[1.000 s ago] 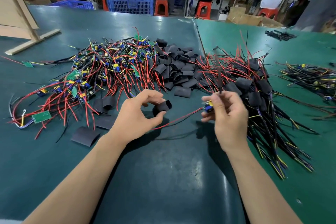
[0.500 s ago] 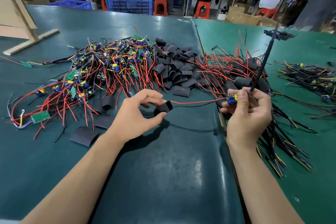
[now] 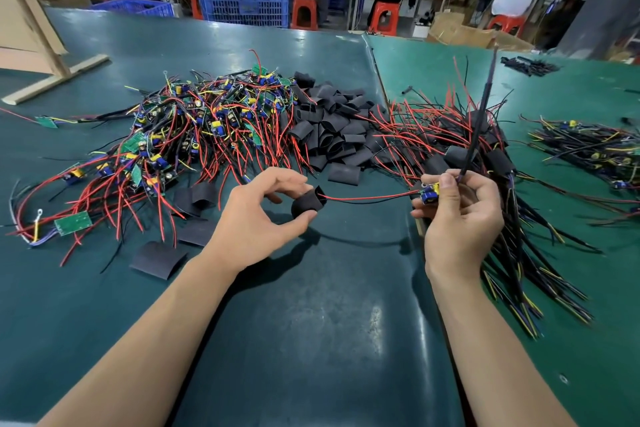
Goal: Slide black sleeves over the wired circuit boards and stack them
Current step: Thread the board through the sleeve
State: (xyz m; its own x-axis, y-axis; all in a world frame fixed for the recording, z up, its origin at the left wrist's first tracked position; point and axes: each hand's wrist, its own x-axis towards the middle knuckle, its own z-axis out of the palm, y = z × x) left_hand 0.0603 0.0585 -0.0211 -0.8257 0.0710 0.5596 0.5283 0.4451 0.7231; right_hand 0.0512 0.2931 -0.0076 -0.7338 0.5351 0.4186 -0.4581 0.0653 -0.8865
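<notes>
My left hand pinches a short black sleeve between thumb and fingers, its mouth facing right. A red wire and a black wire run out of that mouth to a small circuit board with blue and yellow parts, held in my right hand. From the same hand a dark wire bundle stands up and away. A heap of bare wired boards lies at the left. Loose black sleeves are piled in the middle. Sleeved boards lie stacked at the right.
Flat sleeves lie near my left forearm. Another bundle of wired boards sits far right on the green mat. A wooden frame stands at the back left. Blue crates, red stools and seated people are beyond the table.
My right hand has moved right with the board, drawing the red and black wires taut through the sleeve; the dark bundle swung upright. My left hand has stayed in place.
</notes>
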